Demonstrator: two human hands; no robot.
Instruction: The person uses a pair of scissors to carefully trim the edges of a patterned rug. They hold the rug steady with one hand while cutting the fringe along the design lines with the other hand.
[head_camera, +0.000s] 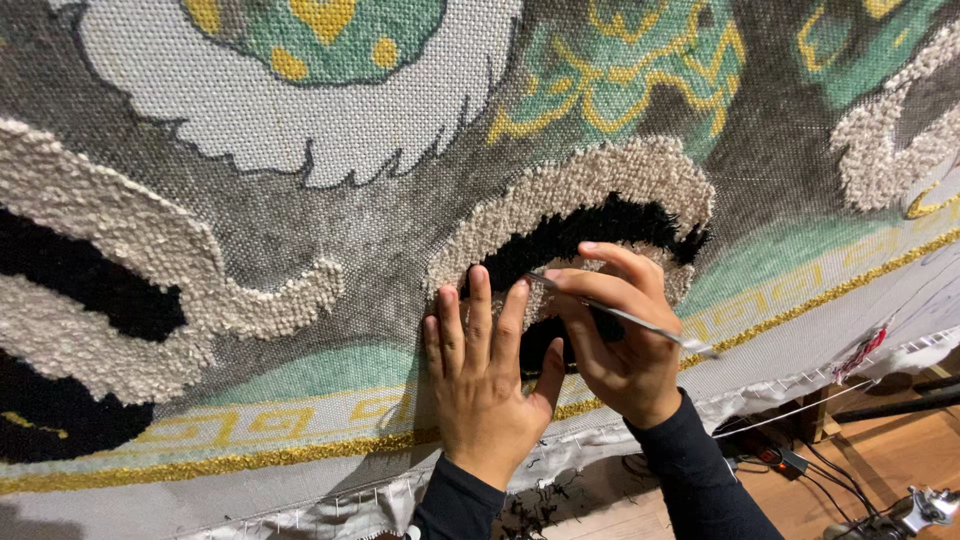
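Rug canvas (330, 240), stretched upright | left hand (487, 385) flat, fingers spread, steadying black pile (590, 230) near bottom edge | right hand (620, 335) pinching thin metal tool (640, 322), tip at tuft for trimming

Left hand (487, 385) lies flat, fingers spread upward (dark sleeve), right hand (618, 335) pinched closed beside it.

A rug-making workshop: a large printed backing cloth (300, 150) hangs stretched and stapled along its edge, partly filled with tufted pile (600, 180); yarn scraps (530, 505) and cables (800, 460) lie on the wooden floor (880, 470).
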